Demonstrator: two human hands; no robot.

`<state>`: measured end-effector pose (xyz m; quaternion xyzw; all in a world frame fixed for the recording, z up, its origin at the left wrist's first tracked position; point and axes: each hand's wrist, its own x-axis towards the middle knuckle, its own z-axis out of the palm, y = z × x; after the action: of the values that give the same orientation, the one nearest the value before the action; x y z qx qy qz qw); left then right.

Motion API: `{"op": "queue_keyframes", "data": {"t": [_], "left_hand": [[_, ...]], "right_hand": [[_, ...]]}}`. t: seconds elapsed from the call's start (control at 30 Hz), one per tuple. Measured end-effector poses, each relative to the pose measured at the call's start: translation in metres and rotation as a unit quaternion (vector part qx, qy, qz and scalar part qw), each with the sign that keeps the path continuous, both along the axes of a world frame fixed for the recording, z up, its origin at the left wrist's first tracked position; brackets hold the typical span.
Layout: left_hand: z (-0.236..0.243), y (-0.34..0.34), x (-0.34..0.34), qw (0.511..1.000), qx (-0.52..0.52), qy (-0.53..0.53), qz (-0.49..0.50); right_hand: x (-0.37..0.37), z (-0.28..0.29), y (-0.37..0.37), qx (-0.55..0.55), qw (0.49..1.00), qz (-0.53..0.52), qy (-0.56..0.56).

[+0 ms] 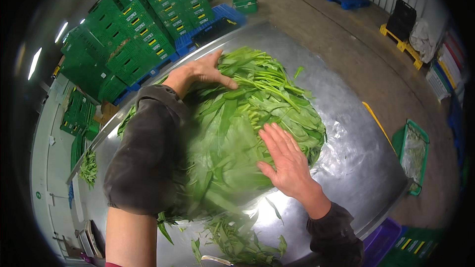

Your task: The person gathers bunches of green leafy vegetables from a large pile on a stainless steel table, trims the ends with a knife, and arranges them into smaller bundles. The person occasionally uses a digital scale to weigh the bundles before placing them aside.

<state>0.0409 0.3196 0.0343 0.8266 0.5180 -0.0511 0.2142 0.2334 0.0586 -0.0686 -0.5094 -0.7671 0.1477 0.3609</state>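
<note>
A large heap of leafy green vegetables (222, 133), with long narrow leaves and pale green stems, lies on a shiny metal table (356, 138). At the far left edge of the heap, my left hand (205, 71) rests with thumb and fingers spread over the stems. My right hand (287, 160) lies flat against the near right side, fingers stretched out along the leaves. Neither hand is wrapped round anything. Loose leaves and trimmings (240, 240) are scattered nearer to me, beside a thin curved object (215, 258) whose kind I cannot make out.
Stacked green crates (143, 29) stand on blue pallets beyond the table's left side. A green crate (245, 2) sits on the floor ahead. To the right are a green bin with a plastic liner (414, 155) and a purple crate (383, 242). A small bunch of greens (88, 168) lies far left.
</note>
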Motion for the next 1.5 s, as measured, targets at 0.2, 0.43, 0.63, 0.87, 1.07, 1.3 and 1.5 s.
{"op": "queue_keyframes", "data": {"t": [0.2, 0.43, 0.63, 0.87, 1.07, 1.3, 1.5], "left_hand": [[0.007, -0.006, 0.004, 0.997, 0.079, 0.019, -0.006], [0.000, 0.009, -0.002, 0.998, 0.058, -0.012, 0.018], [0.005, 0.002, 0.004, 0.994, 0.096, -0.046, 0.040], [0.000, 0.004, -0.004, 0.986, 0.134, -0.095, -0.013], [-0.001, 0.005, -0.008, 0.991, 0.047, -0.118, -0.033], [0.004, 0.001, -0.009, 0.995, 0.050, -0.054, -0.062], [0.022, -0.017, -0.004, 0.989, 0.070, 0.060, -0.117]], "right_hand": [[0.001, -0.003, 0.000, 0.008, 1.000, -0.009, -0.012], [0.000, 0.000, 0.000, 0.004, 1.000, 0.001, 0.009], [0.002, -0.002, -0.001, 0.001, 1.000, -0.005, 0.003], [0.004, 0.005, 0.000, -0.008, 1.000, -0.004, -0.010], [0.054, 0.084, 0.052, 0.027, 0.994, -0.051, 0.096], [0.050, 0.044, 0.183, -0.026, 0.999, -0.011, -0.017], [0.057, 0.058, 0.182, -0.157, 0.982, 0.042, -0.101]]}}
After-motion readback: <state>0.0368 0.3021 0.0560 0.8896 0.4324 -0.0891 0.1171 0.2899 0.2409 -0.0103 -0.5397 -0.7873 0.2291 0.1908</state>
